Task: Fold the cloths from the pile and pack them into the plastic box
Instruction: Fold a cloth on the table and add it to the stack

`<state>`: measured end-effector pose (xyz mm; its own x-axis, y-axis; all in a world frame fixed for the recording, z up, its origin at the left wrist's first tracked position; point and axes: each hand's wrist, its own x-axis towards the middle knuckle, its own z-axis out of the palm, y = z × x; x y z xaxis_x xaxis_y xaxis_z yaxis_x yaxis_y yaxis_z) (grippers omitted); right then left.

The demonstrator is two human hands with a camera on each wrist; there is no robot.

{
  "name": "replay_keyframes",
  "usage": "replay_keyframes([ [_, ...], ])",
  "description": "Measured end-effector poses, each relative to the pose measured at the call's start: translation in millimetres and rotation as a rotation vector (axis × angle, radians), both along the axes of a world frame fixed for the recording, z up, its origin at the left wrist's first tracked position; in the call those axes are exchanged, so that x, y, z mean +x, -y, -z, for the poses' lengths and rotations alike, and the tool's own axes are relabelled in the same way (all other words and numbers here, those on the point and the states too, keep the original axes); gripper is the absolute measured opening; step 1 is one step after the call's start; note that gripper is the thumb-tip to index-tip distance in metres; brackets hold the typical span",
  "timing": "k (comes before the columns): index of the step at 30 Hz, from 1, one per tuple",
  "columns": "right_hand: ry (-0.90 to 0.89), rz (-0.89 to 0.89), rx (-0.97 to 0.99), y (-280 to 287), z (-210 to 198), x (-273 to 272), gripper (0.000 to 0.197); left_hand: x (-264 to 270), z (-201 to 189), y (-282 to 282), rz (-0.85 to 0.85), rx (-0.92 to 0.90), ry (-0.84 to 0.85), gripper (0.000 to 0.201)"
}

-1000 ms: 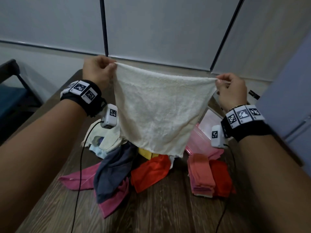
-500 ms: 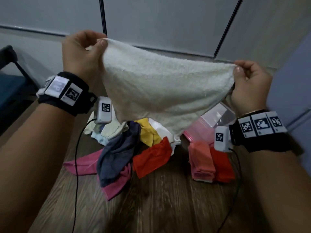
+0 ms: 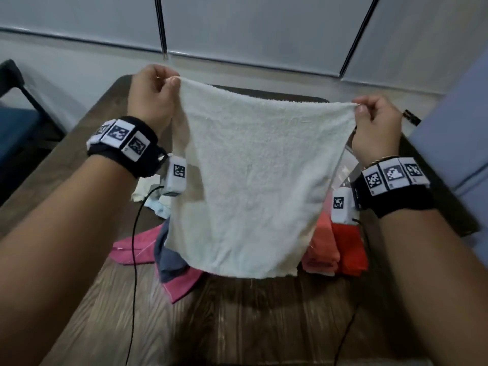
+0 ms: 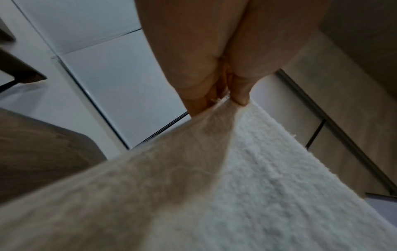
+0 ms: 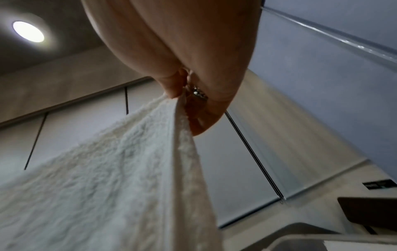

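Presently: one white cloth point(image 3: 253, 180), spread flat and hanging in the air above the wooden table point(image 3: 237, 326), its top corners pinched by the left hand point(image 3: 153, 99) and right hand point(image 3: 375, 128), with the pile of coloured cloths point(image 3: 169, 257) and folded red cloths point(image 3: 335, 247) behind it.

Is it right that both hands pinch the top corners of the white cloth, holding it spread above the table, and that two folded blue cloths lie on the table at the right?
Not quite: the folded cloths at the right are pink and red, not blue, as the head view shows. The left hand and right hand do pinch the top corners of the white cloth, spread above the table.
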<state>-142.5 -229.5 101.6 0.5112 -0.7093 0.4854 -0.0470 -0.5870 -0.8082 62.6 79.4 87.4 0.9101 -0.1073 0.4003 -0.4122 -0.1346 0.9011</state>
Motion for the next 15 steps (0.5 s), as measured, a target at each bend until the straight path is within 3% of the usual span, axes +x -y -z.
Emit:
replay_keyframes([
  [3, 0.092, -0.02, 0.083, -2, -1, 6, 0.02, 0, -5, 1, 0.016, -0.027, -0.021, 0.014],
  [6, 0.195, -0.047, 0.132, -10, -5, -7, 0.02, -18, -12, -4, 0.076, -0.147, 0.028, 0.006],
  [9, 0.255, -0.188, 0.298, -23, 10, -35, 0.022, -35, 9, -19, 0.19, -0.274, 0.042, 0.012],
  [12, 0.094, -0.236, 0.354, -41, 54, -61, 0.031, -47, 65, -40, 0.26, -0.163, -0.088, 0.01],
  [15, -0.125, -0.273, 0.433, -56, 118, -81, 0.038, -72, 127, -57, 0.352, 0.085, -0.294, 0.009],
])
